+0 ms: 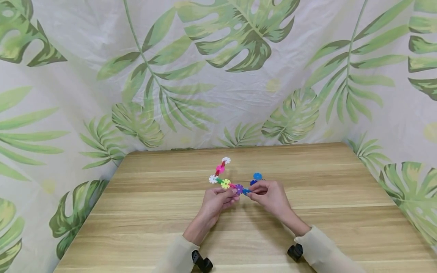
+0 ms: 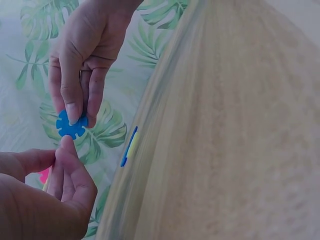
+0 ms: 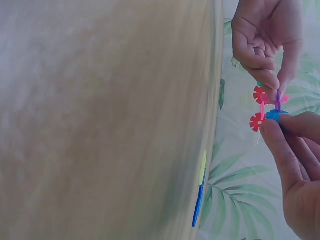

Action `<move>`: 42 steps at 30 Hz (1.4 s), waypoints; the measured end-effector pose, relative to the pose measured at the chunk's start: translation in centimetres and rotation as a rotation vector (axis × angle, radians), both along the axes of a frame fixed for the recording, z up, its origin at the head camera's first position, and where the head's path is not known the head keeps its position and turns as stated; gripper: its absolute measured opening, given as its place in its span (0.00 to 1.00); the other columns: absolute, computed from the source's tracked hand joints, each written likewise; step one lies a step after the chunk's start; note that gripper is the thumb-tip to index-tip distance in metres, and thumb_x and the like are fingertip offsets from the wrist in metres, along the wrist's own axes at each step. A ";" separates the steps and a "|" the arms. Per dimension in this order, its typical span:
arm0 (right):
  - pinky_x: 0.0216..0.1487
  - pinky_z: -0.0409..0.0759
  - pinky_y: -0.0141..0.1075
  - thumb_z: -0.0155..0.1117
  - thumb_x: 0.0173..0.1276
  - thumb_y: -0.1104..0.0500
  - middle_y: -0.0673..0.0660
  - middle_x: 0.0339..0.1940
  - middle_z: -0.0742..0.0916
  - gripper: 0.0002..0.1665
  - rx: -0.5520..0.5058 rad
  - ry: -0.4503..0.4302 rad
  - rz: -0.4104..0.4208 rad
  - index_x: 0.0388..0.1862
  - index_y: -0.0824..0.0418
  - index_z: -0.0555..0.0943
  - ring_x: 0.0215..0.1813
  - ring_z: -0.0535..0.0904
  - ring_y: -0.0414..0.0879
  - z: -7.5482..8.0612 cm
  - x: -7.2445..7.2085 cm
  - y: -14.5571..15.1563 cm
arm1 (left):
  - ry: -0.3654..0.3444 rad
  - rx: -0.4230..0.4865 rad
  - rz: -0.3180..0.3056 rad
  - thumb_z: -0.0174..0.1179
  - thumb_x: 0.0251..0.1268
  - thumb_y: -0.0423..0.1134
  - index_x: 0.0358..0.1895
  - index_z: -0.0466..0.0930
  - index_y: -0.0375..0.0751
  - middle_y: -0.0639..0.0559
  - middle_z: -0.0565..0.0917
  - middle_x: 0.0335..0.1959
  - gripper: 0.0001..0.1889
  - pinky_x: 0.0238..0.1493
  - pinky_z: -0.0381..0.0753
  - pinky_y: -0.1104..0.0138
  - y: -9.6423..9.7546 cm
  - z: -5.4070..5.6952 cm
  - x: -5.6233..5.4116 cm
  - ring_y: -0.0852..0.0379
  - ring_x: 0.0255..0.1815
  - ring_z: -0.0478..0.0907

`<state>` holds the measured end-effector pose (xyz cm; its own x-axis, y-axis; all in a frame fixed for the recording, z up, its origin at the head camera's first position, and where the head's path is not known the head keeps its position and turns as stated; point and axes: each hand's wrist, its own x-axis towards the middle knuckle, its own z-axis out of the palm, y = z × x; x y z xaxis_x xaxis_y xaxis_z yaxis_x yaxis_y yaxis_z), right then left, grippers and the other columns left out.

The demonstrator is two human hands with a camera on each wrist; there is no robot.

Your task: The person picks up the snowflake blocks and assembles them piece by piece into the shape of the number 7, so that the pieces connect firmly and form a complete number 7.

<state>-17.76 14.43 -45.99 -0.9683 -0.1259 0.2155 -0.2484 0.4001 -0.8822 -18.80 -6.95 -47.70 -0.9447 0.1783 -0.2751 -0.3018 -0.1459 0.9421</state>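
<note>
A chain of snowflake discs slotted together runs up and left from my hands in the head view, with a white disc (image 1: 226, 160) at its far end, a pink disc (image 1: 220, 168), another white disc (image 1: 213, 179) and a yellow disc (image 1: 225, 183). My left hand (image 1: 216, 204) pinches the chain near the purple disc (image 1: 239, 189). Between thumb and fingertips, my right hand (image 1: 274, 197) holds a blue disc (image 2: 70, 129), which meets the purple disc (image 3: 278, 100) in the right wrist view. Fingers partly hide the joint.
Beyond my right hand, a loose blue disc (image 1: 257, 176) and a darker blue disc (image 1: 253, 182) lie on the wooden table (image 1: 143, 212). A yellow disc (image 2: 134, 144) lies beside them in the left wrist view. Leaf-patterned cloth (image 1: 239, 98) hangs behind the table.
</note>
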 end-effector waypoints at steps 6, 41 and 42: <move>0.33 0.86 0.26 0.80 0.61 0.66 0.57 0.32 0.93 0.05 0.043 0.045 -0.023 0.34 0.61 0.91 0.32 0.89 0.40 0.0 0.2 -0.4 | 0.008 -0.006 -0.007 0.66 0.74 0.37 0.53 0.86 0.27 0.50 0.93 0.36 0.15 0.45 0.90 0.70 0.1 0.0 0.1 0.62 0.36 0.90; 0.56 0.89 0.48 0.77 0.67 0.58 0.66 0.51 0.91 0.20 0.285 -0.128 0.076 0.52 0.68 0.87 0.55 0.89 0.60 0.1 -2.1 3.4 | 0.033 -0.075 -0.009 0.66 0.74 0.37 0.53 0.87 0.29 0.49 0.93 0.38 0.14 0.48 0.91 0.67 -1.4 -0.3 0.2 0.61 0.38 0.90; 0.56 0.90 0.48 0.77 0.67 0.59 0.66 0.52 0.91 0.20 0.294 -0.125 0.072 0.53 0.69 0.86 0.55 0.88 0.60 0.0 -2.5 3.7 | 0.032 -0.073 -0.013 0.66 0.74 0.37 0.53 0.87 0.29 0.49 0.93 0.38 0.14 0.48 0.91 0.67 -1.4 -0.4 0.2 0.61 0.38 0.90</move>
